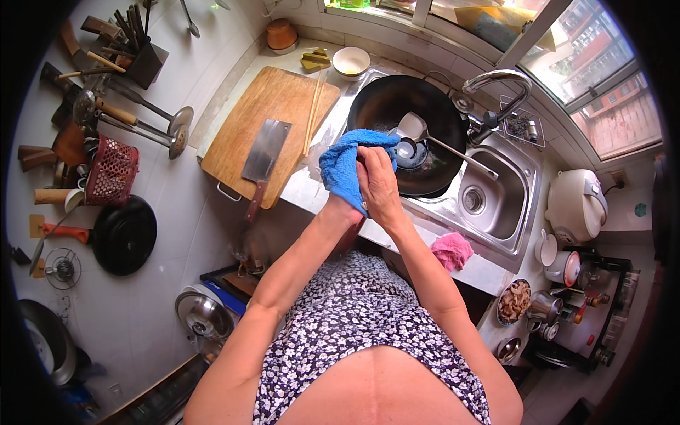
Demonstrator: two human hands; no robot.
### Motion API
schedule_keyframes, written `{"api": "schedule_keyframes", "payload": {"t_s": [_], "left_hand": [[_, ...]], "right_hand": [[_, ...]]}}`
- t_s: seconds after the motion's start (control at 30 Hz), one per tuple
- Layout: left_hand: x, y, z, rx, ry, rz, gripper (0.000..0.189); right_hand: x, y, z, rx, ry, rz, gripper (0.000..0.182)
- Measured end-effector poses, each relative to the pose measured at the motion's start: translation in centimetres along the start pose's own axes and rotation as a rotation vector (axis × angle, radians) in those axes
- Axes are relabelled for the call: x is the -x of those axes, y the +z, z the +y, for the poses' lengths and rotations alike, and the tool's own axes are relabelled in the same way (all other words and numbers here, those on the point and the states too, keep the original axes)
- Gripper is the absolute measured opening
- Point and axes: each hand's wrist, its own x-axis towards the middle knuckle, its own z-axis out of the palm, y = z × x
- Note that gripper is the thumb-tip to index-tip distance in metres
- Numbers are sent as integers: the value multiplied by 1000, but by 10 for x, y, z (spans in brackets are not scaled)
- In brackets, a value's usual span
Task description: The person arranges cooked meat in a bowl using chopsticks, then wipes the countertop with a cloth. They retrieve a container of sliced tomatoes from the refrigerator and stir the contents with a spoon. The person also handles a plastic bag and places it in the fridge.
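A blue terry cloth (pixel 340 164) covers most of my left hand (pixel 348 208); only the wrist and heel of that hand show, so its fingers are hidden. My right hand (pixel 380 183) presses against the cloth with bent fingers, gripping its right side. Just beyond both hands, a black wok (pixel 372 101) sits over the left sink basin, holding a metal spatula (pixel 413 126) and a dark round dish with some water. To the left, a cleaver (pixel 265 151) and a pair of wooden chopsticks (pixel 314 114) lie on a wooden cutting board (pixel 239 127).
A pink cloth (pixel 452 251) lies at the counter's front edge. The faucet (pixel 499 79) arches behind the right sink basin (pixel 494 191). A white bowl (pixel 351 61) stands behind the board. At right are a rice cooker (pixel 574 204) and a bowl of sliced meat (pixel 513 302). Utensils hang on the left wall.
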Motion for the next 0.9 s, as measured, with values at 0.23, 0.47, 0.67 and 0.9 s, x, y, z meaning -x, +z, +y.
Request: {"api": "schedule_keyframes", "payload": {"t_s": [0.23,0.47,0.67,0.9], "left_hand": [[-11,10,32,79,-135,-105,46],[-9,28,41,82,-84,-155,41],[-4,26,23,-337,-42,-271,38],[1,26,10,-135,-199,-275,47]], "right_hand": [[16,-43,-13,131,-167,-258,43],[23,-58,18,-352,297,343,46],[0,-78,0,195,-117,150,23],[-4,-78,4,194,-171,35,13]]}}
